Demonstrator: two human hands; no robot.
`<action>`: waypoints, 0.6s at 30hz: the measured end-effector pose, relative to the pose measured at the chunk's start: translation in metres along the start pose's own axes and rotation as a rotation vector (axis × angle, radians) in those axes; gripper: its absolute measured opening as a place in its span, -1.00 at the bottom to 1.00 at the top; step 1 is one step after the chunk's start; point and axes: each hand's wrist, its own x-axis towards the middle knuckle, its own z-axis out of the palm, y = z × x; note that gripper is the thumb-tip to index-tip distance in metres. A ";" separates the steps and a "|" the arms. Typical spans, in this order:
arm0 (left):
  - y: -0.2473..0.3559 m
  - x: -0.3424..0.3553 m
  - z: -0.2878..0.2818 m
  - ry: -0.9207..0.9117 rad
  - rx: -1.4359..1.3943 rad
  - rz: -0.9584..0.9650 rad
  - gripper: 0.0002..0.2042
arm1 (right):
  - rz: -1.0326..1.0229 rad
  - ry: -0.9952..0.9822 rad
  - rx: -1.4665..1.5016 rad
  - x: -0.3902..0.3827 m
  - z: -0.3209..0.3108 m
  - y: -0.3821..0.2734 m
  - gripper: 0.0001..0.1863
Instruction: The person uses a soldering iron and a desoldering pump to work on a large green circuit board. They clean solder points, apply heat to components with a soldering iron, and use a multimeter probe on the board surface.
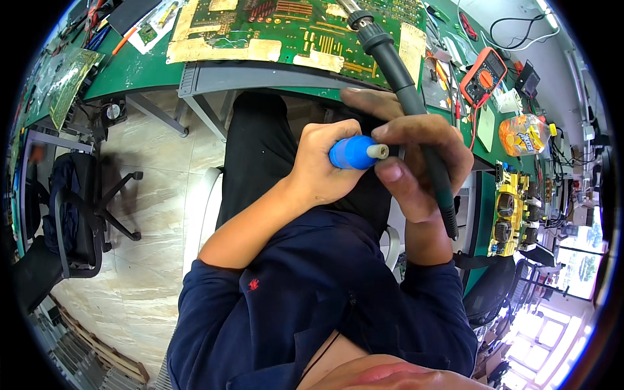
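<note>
My left hand [325, 159] is closed around a blue cylindrical tool [348, 153] with a pale nozzle, held upright over my lap. My right hand [422, 153], fingers curled and smudged, holds a black pen-like soldering iron handle [403, 84] that lies diagonally across it. My right thumb and forefinger are beside the pale nozzle; whether they touch it I cannot tell. The iron's upper end is over a large green circuit board [312, 32] with gold areas on the bench's front edge; its tip is cut off by the frame's top.
A red multimeter [484, 75], an orange drink bottle [520, 136] and a yellow board [507, 208] with coils sit at the right on the green bench [130, 75]. A greenish board [75, 88] lies at the left. A black wheeled chair [78, 214] stands on the tiled floor at the left.
</note>
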 end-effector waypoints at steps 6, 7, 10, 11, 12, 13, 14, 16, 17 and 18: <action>-0.005 -0.002 0.000 -0.022 0.005 -0.008 -0.82 | 0.061 0.035 0.032 -0.005 0.008 0.002 -0.68; -0.006 -0.003 0.000 -0.020 0.006 -0.005 -0.82 | 0.061 0.037 0.031 -0.005 0.009 0.002 -0.69; -0.010 -0.004 0.000 -0.012 -0.003 0.016 -0.83 | 0.032 0.053 0.010 -0.003 0.011 0.002 -0.73; -0.011 -0.004 0.000 -0.010 -0.008 0.022 -0.84 | 0.020 0.072 -0.009 -0.002 0.012 0.002 -0.77; -0.010 -0.004 0.000 -0.023 0.003 0.012 -0.84 | 0.016 0.076 -0.020 -0.003 0.012 0.001 -0.78; -0.008 -0.004 -0.001 -0.037 0.014 0.002 -0.85 | 0.012 0.078 -0.031 -0.003 0.013 0.001 -0.78; -0.007 -0.002 -0.001 -0.056 0.018 0.003 -0.86 | 0.011 0.066 -0.047 -0.004 0.011 0.000 -0.75; -0.011 -0.005 0.001 -0.042 0.049 -0.023 -0.86 | 0.002 0.054 -0.042 -0.005 0.009 0.004 -0.76; -0.014 -0.004 0.004 -0.041 0.057 -0.024 -0.86 | -0.008 0.048 -0.039 -0.003 0.007 0.005 -0.77; -0.017 -0.003 0.004 -0.030 0.105 0.001 -0.84 | -0.027 0.036 -0.026 0.000 0.005 0.010 -0.78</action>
